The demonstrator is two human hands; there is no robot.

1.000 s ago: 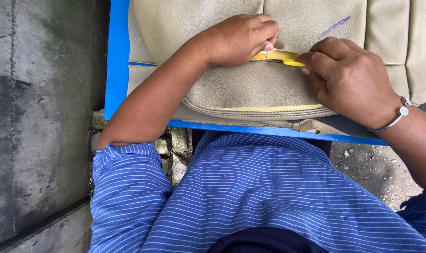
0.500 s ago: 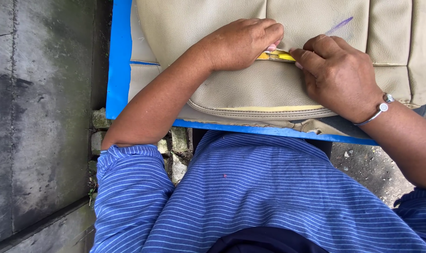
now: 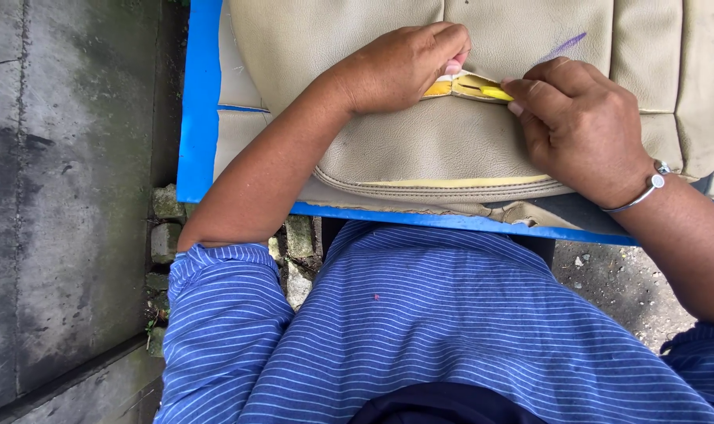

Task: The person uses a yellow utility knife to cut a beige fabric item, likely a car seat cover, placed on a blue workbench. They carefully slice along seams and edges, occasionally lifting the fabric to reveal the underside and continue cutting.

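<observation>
Nearest the camera, one blue striped shirt (image 3: 420, 330) fills the bottom. Beyond it, one beige seat cover (image 3: 451, 149) lies on one blue table (image 3: 194, 118). Two hands work its open seam: left hand (image 3: 404, 67) pinching the flap, right hand (image 3: 581, 126) gripping one yellow tool (image 3: 494, 93).

Grey concrete floor (image 3: 66, 196), loose stones (image 3: 164, 228) and a blue-edged table (image 3: 198, 102).
</observation>
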